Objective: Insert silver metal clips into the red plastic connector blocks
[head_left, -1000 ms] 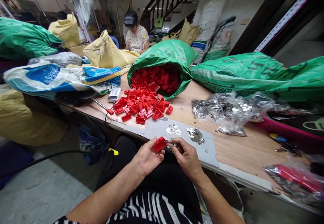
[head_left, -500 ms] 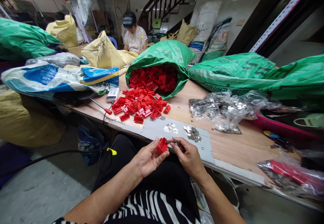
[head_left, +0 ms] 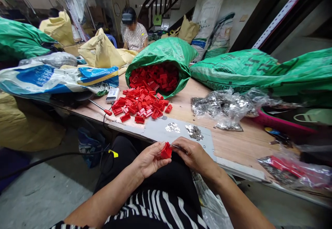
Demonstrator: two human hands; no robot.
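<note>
Above my lap, just short of the table edge, my left hand (head_left: 153,158) grips a small red plastic housing (head_left: 166,151) between thumb and fingers. Closed round a thin pointed metal tool (head_left: 178,148), my right hand (head_left: 193,154) holds its tip against the housing; the fingers hide most of the handle, so its exact kind does not show. On the grey sheet (head_left: 155,129) beyond my hands lie two small heaps of metal pieces, a shiny heap (head_left: 172,127) and a darker heap (head_left: 194,132). A pile of red housings (head_left: 141,103) spills from a green sack (head_left: 166,51).
Clear plastic bags of metal parts (head_left: 225,108) lie to the right, beside a pink basket (head_left: 285,122). A screwdriver-like tool with a red handle (head_left: 107,112) and a white device (head_left: 112,95) are left of the pile. Another person (head_left: 133,32) sits across the table.
My right hand has turned over, knuckles higher, and its tool now lies flatter against the red housing. The housing has tilted in my left hand. The whole view has shifted slightly.
</note>
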